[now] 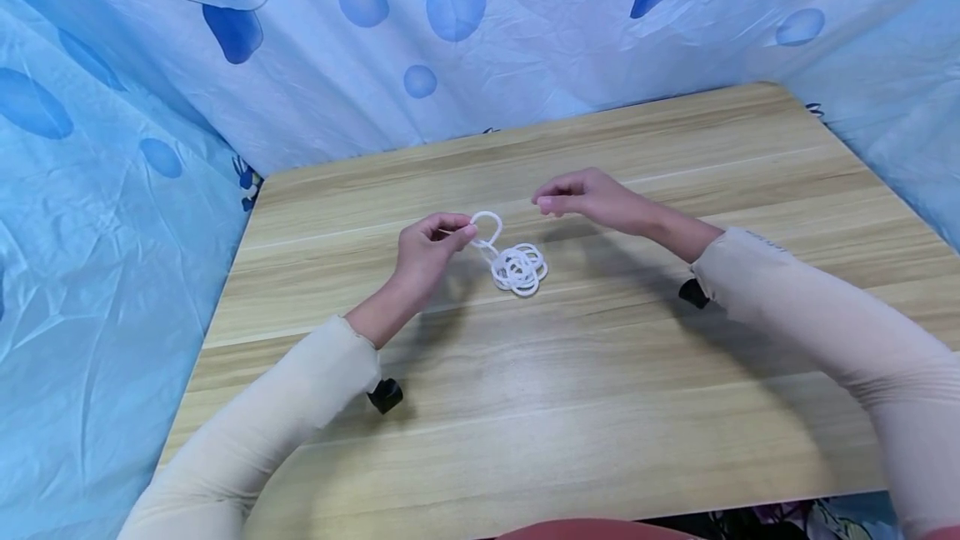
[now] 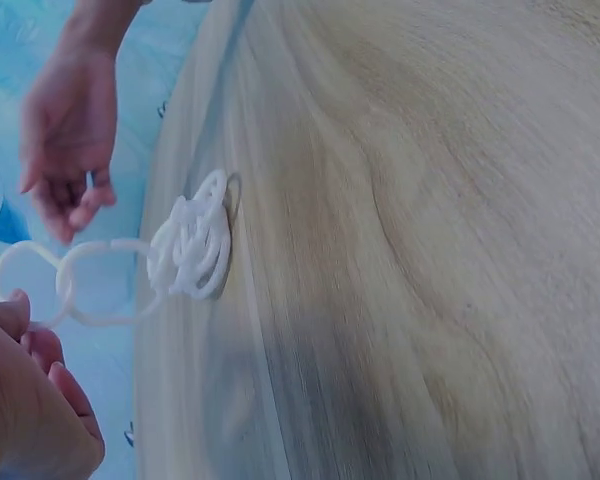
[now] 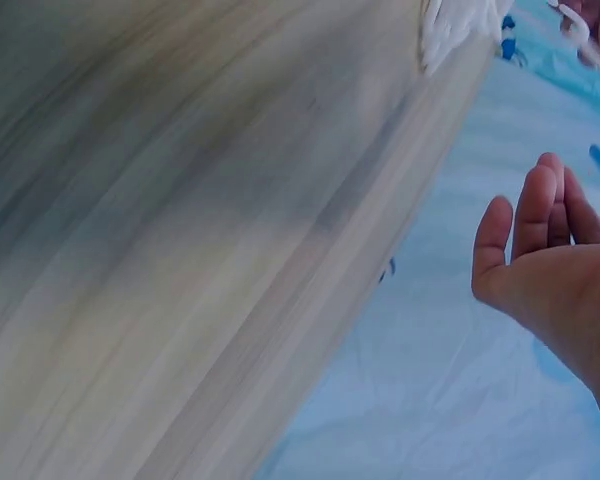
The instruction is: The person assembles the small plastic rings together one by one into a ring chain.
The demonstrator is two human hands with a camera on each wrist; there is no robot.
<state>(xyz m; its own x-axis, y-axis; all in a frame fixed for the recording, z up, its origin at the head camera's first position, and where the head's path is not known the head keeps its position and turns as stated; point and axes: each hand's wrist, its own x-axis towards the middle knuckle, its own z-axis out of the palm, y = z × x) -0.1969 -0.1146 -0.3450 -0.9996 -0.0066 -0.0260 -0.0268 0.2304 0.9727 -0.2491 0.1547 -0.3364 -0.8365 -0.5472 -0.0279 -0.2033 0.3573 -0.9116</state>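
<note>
A white plastic chain of linked rings [image 1: 519, 270] lies heaped near the middle of the table; the left wrist view shows the heap [image 2: 192, 245] from the side. Its end ring [image 1: 491, 218] is raised at the upper left of the pile, pinched between thumb and fingers of my left hand [image 1: 429, 252]. A second ring [image 2: 108, 322] links that one to the heap. To the upper right of the chain, my right hand [image 1: 588, 197] hovers over the table, fingers loosely bent and holding nothing. In the right wrist view only part of the heap [image 3: 458, 30] shows.
The wood-grain table [image 1: 525, 423] runs back to a blue patterned curtain [image 1: 315, 90] behind and at both sides. A small black piece [image 1: 386, 396] sticks out under the left sleeve, and another black piece [image 1: 693, 293] under the right sleeve.
</note>
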